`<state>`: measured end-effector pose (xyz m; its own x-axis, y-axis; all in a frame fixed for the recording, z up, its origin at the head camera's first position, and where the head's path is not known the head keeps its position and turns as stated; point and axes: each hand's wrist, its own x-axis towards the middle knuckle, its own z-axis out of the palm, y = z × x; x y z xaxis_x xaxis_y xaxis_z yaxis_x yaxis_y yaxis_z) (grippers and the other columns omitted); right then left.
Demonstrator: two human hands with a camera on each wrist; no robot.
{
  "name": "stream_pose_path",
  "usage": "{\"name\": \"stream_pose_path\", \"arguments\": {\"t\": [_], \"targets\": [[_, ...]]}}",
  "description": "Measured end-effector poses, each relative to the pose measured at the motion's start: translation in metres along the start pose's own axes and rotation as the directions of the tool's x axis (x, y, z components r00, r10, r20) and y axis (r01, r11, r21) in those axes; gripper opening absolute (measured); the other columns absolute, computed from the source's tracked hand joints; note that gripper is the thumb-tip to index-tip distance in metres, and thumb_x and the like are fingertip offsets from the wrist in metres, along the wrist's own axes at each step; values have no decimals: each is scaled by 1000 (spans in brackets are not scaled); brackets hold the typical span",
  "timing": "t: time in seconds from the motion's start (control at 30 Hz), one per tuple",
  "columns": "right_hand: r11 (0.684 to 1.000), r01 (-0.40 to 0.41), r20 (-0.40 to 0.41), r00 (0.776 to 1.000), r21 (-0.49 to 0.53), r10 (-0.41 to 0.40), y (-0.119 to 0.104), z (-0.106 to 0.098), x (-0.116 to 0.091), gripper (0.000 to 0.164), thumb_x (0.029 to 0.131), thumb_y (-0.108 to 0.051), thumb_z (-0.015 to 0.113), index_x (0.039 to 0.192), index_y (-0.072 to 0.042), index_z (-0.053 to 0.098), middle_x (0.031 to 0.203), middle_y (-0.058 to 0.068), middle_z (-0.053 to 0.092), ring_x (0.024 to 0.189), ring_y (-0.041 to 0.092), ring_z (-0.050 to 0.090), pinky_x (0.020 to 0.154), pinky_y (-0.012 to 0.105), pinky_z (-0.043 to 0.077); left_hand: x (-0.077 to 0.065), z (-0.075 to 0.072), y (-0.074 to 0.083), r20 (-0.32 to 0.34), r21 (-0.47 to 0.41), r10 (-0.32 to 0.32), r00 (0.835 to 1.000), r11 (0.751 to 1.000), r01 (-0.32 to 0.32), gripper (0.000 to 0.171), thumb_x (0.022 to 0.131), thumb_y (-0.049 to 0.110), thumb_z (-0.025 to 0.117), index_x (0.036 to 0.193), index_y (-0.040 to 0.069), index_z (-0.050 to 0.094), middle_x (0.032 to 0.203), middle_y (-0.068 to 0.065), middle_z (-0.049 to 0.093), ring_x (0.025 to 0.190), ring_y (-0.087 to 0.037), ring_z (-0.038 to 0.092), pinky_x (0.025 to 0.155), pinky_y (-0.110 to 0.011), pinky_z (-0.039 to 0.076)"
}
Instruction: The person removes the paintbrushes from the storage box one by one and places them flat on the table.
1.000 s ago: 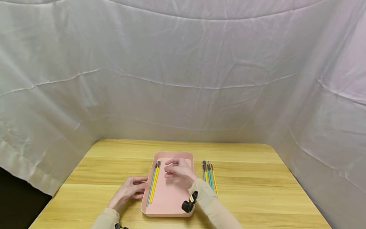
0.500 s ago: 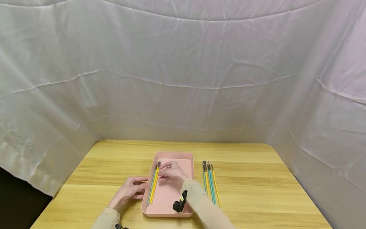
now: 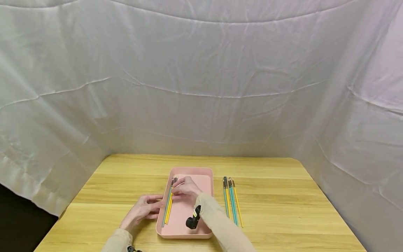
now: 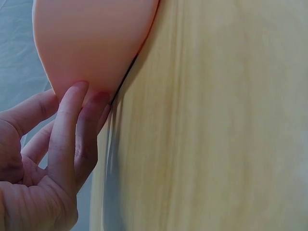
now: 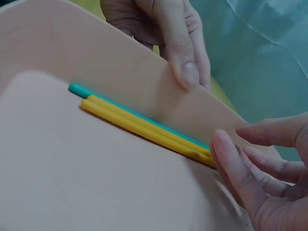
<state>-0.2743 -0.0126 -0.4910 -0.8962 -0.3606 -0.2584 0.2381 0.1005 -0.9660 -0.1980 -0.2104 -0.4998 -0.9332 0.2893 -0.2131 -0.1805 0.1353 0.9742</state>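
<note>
A pink rectangular tray (image 3: 185,171) lies on the table, with one teal paintbrush (image 5: 79,90) and two yellow paintbrushes (image 5: 139,129) side by side along its left wall. My left hand (image 3: 141,211) pinches that wall, its thumb over the rim and its fingers on the outer side. Inside the tray, my right hand (image 3: 187,188) is at the upper part of the brushes. In the right wrist view its fingers are spread loosely, and one fingertip (image 5: 224,142) touches or nearly touches the yellow handles. The hand partly hides the brushes' far ends there.
To the right of the tray, several teal and yellow paintbrushes (image 3: 233,201) lie in a row on the wooden table (image 3: 277,206). Pale grey cloth (image 3: 207,119) hangs behind the table and at both sides.
My right hand has moved left across the tray to the brushes, which lie almost unmoved. The left hand keeps its place on the tray wall.
</note>
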Motion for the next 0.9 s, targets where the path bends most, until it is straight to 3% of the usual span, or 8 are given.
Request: {"name": "stream_pose_path", "arguments": {"t": [0.33,0.6,0.7,0.9], "targets": [[997,-49,-91,995,-56,43,3,11,4,22,82,13,69,102,10,60,66,10,62,49,14,62,58,32,65,0,-1,-1,19,-6,14,1000,1000,-14,56,99,13,63,143,-14,42,111,-23,73,88,-16,73,70,-26,65],[985,-21,-144,990,-171,-4,6,13,4,20,79,15,65,95,5,56,67,21,69,45,15,64,52,30,64,1,-1,-2,21,12,12,1000,1000,-13,57,99,14,63,143,-14,42,112,-22,73,87,-15,73,69,-26,65],[971,-13,-164,986,-239,-27,5,14,2,15,80,12,64,89,3,56,66,24,70,44,17,65,49,29,62,1,0,-2,21,18,14,1000,1000,-14,56,100,15,62,143,-14,42,112,-22,73,86,-14,73,69,-26,65],[917,-44,-203,978,-397,-41,2,16,1,16,80,6,68,68,1,61,58,18,69,41,17,65,43,25,58,1,0,-2,21,16,13,1000,1000,-13,56,100,15,62,144,-13,41,108,-21,75,84,-13,73,67,-24,65]]}}
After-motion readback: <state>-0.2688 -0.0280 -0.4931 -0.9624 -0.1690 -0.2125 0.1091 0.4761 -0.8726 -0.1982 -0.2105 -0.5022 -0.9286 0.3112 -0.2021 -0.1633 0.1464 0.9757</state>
